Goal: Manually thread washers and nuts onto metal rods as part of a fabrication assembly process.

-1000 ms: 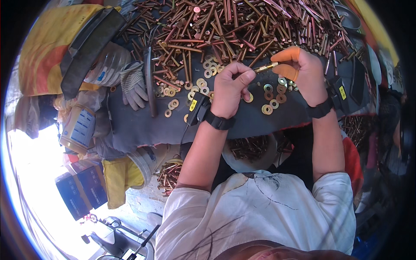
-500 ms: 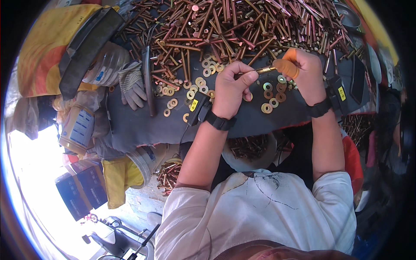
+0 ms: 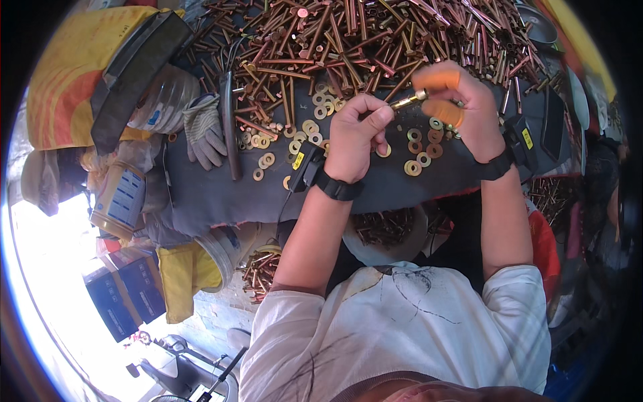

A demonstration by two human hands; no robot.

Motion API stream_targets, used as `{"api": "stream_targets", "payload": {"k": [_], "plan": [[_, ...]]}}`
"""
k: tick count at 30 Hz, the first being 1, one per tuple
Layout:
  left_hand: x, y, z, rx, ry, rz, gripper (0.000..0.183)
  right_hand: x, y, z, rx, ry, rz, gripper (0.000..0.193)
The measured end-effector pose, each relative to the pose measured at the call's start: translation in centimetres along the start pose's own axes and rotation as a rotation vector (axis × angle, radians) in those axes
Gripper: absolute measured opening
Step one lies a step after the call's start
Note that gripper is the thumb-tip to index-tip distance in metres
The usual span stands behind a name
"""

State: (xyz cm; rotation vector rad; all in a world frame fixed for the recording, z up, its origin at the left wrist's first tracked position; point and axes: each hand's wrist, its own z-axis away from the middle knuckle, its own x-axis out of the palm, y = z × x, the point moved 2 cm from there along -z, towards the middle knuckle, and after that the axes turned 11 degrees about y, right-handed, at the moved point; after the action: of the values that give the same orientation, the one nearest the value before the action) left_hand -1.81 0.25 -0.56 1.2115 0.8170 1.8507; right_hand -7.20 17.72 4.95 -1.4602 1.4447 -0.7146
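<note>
My left hand (image 3: 353, 142) pinches a bolt (image 3: 404, 102) between thumb and fingers, its end pointing up and right. A nut or washer seems to sit at that far end, too small to tell which. Around that end, my right hand (image 3: 478, 115) is held with orange covers on its thumb and finger, slightly blurred. Its finger and thumb are spread apart, with the bolt's tip in the gap. Loose brass-coloured washers (image 3: 412, 167) lie on the dark cloth (image 3: 231, 197) below and between the hands.
A large heap of bolts (image 3: 348, 43) covers the far side. Left of it lie a metal bar (image 3: 230, 134), a grey work glove (image 3: 205, 134) and a clear plastic jar (image 3: 161, 104). A bucket of bolts (image 3: 365, 251) stands under the near edge.
My right finger and thumb have opened off the bolt's end, the finger lifting up and left. The bolt's tip has risen slightly; my left hand keeps its pinch.
</note>
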Motion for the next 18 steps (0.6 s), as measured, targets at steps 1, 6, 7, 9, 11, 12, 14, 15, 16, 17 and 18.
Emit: {"api": "stream_targets", "payload": {"k": [1, 6, 7, 9, 11, 12, 14, 15, 16, 17, 18], "plan": [[-0.1, 0.1, 0.0, 0.001, 0.0, -0.001, 0.01, -0.1, 0.1, 0.0, -0.001, 0.0, -0.001, 0.021], [0.2, 0.0, 0.0, 0.001, -0.036, 0.026, 0.01, -0.9, 1.8, 0.4, 0.298, -0.002, -0.186, 0.037], [0.2, 0.0, 0.0, 0.0, -0.039, 0.025, 0.01, -0.4, 1.6, 0.4, 0.297, 0.002, -0.185, 0.037], [0.0, 0.2, -0.1, -0.011, -0.056, 0.034, 0.01, 1.7, 0.8, 0.4, 0.307, 0.034, -0.484, 0.064], [-0.2, 0.0, 0.0, -0.011, -0.08, 0.095, 0.009, 3.2, 0.2, 0.8, 0.372, -0.152, -0.646, 0.083], [-0.3, 0.0, 0.0, -0.014, -0.103, 0.159, 0.009, 3.6, 0.3, 1.1, 0.366, -0.22, -0.736, 0.085], [-0.6, 0.2, -0.2, 0.004, -0.144, 0.235, 0.01, 3.3, 0.3, 0.9, 0.351, -0.225, -0.742, 0.087], [-0.9, 0.7, -0.2, 0.007, -0.144, 0.316, 0.012, 2.6, 0.9, 0.6, 0.334, -0.237, -0.749, 0.085], [-1.0, 1.0, -0.3, 0.003, -0.151, 0.402, 0.014, 1.8, 1.5, 0.3, 0.318, -0.244, -0.747, 0.084], [-1.5, 1.0, -0.8, 0.046, -0.186, 0.374, 0.017, 1.3, 1.8, 0.0, 0.316, -0.189, -0.825, 0.08], [-1.6, 1.0, -0.8, 0.048, -0.189, 0.371, 0.017, 1.3, 1.7, 0.0, 0.311, -0.187, -0.826, 0.08]]}}
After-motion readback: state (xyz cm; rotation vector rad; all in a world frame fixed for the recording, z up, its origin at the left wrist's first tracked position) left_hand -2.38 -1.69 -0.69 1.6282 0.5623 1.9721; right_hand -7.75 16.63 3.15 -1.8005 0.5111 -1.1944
